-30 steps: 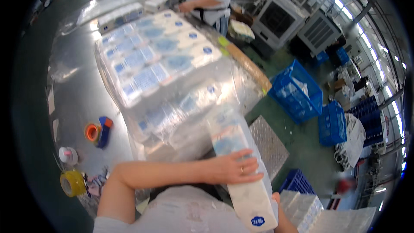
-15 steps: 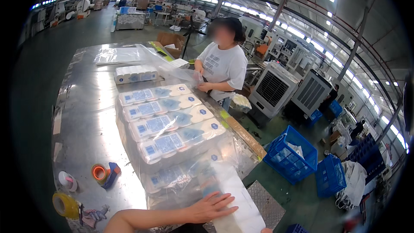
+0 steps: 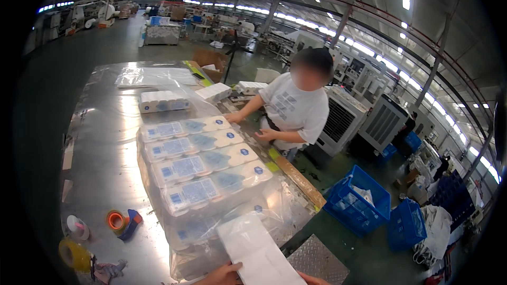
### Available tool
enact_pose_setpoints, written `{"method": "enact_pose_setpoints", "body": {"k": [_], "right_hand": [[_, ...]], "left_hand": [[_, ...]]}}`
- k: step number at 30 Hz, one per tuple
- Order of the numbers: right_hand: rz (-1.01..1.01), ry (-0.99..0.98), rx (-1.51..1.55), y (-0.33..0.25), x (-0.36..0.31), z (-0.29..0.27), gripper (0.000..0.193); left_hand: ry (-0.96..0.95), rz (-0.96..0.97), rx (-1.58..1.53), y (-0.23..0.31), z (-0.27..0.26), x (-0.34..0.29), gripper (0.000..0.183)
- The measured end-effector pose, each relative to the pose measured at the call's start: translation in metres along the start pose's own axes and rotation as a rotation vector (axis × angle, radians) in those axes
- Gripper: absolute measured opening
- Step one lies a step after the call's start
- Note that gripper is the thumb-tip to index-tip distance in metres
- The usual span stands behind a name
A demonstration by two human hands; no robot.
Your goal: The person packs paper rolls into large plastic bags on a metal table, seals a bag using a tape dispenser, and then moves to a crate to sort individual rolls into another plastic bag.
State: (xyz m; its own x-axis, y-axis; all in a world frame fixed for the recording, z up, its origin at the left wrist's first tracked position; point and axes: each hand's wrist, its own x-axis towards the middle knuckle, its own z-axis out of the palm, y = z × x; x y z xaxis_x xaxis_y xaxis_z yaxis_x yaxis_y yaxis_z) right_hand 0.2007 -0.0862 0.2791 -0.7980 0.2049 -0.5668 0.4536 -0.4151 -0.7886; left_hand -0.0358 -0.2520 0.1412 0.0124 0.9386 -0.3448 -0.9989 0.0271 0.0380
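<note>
- Fingers of left hand point(image 3: 222, 274) curl on near-left edge of white tissue pack point(image 3: 259, 253), gripping it.
- Right hand point(image 3: 312, 279) barely in view at pack's right edge; grip can't tell.
- Pack lies at near end of clear bag of stacked packs point(image 3: 203, 179) on steel table point(image 3: 100, 142).
- Tape rolls point(image 3: 113, 220) to the left; co-worker point(image 3: 293, 108) across table; blue crates point(image 3: 356, 200) on floor at right.

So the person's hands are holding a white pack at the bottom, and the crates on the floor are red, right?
Not quite. The head view shows the crates on the floor are blue, not red. The rest holds: the left hand and right hand are on a white pack at the bottom.
</note>
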Motion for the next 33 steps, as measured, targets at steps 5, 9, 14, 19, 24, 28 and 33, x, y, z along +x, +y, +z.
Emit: {"method": "enact_pose_setpoints", "body": {"k": [5,9,14,19,24,28,33], "right_hand": [[-0.199,-0.118,-0.802,-0.038,0.024,-0.013,0.097],[-0.282,-0.157,-1.265,-0.059,0.055,-0.002,0.097],[-0.748,-0.332,-1.535,-0.076,0.117,-0.01,0.078],[-0.864,-0.312,-1.664,-0.101,0.147,0.002,0.085],[-1.024,-0.399,-1.661,-0.124,0.192,0.012,0.071],[-1.148,-0.425,-1.628,-0.134,0.227,0.006,0.07],[-1.139,0.023,-1.146,-0.114,0.243,-0.047,0.071]], "left_hand": [[0.046,0.149,0.001,0.003,0.002,-0.007,0.051],[-0.065,0.292,-0.058,0.008,-0.101,0.014,0.054],[0.043,0.546,-0.094,0.027,-0.033,-0.006,0.043],[-0.126,0.89,-0.215,0.065,0.017,0.001,0.04],[-0.049,0.981,-0.274,0.067,-0.009,0.009,0.04],[0.023,1.019,-0.341,0.054,-0.039,0.008,0.041],[-0.224,0.91,-0.451,0.026,-0.083,0.011,0.047]]}}
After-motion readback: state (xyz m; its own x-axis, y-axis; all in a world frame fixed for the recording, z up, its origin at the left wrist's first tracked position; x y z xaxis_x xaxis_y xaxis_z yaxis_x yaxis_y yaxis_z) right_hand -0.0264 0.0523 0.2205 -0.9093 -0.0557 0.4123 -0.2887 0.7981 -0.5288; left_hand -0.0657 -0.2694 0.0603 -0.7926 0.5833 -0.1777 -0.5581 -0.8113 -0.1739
